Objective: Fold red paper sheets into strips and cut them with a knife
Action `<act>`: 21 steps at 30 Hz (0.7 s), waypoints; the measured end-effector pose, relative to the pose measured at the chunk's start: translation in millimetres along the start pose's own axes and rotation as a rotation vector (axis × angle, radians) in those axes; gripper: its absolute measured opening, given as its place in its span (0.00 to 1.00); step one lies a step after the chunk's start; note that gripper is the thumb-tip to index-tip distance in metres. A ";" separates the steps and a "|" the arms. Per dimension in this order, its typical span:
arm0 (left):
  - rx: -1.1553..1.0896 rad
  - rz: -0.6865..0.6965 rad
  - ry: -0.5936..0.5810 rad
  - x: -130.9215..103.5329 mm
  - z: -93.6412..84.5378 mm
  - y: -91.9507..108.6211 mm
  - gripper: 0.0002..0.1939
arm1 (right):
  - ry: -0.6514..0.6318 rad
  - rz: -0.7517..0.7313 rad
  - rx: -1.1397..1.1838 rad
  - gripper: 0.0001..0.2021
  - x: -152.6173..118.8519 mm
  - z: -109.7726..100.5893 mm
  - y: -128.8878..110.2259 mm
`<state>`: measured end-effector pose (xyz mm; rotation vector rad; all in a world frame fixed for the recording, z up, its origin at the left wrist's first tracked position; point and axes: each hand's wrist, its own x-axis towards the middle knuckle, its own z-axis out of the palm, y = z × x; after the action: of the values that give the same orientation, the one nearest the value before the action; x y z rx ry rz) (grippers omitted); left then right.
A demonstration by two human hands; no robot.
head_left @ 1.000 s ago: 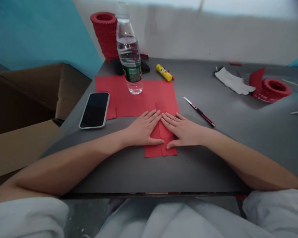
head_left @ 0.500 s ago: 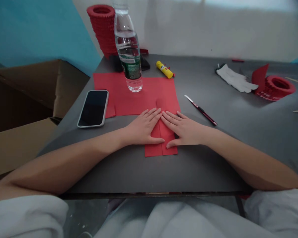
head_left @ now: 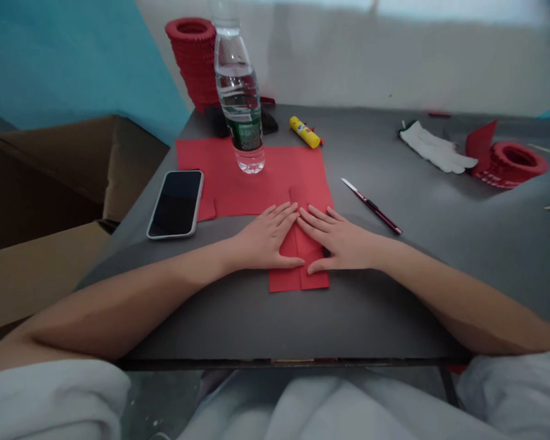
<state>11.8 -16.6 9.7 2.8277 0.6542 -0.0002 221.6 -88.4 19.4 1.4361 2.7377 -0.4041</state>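
Note:
A folded piece of red paper (head_left: 285,281) with a seam down its middle lies on the grey table, its far end over a larger red sheet (head_left: 275,177). Flat on its left half rests my left hand (head_left: 268,238), fingers stretched out. My right hand (head_left: 339,238) lies spread on the right half, and the fingertips of both hands nearly meet at the seam. Neither hand grips anything. The hands cover part of the folded paper.
A water bottle (head_left: 245,116) stands on the larger sheet, with a phone (head_left: 176,204) to its left. Beyond are a glue stick (head_left: 305,132) and red paper roll (head_left: 195,67). Rightward lie a craft knife (head_left: 371,206), white glove (head_left: 435,146) and red paper ring (head_left: 516,164). A cardboard box (head_left: 41,256) is at left.
The whole view has shifted slightly, so the table items appear a little lower. Both hands keep their place on the folded paper.

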 end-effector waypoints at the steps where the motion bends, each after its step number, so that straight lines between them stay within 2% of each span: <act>1: 0.001 0.000 -0.004 0.1 -0.2 -0.1 0.55 | -0.001 -0.001 -0.001 0.52 0.0 -0.9 -0.1; 4: 0.013 0.005 -0.005 0.4 -0.3 0.0 0.55 | -0.015 0.017 -0.009 0.50 0.8 -4.5 0.4; 9: 0.014 -0.003 0.004 -0.3 1.9 0.0 0.54 | 0.006 0.081 -0.010 0.38 2.3 -6.1 4.7; 21: 0.004 0.004 0.039 -0.9 1.8 0.6 0.53 | 0.029 0.060 -0.094 0.41 2.9 7.2 6.0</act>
<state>11.3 -17.9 8.2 2.8398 0.6571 0.0541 224.1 -84.5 10.7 1.5079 2.6878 -0.2503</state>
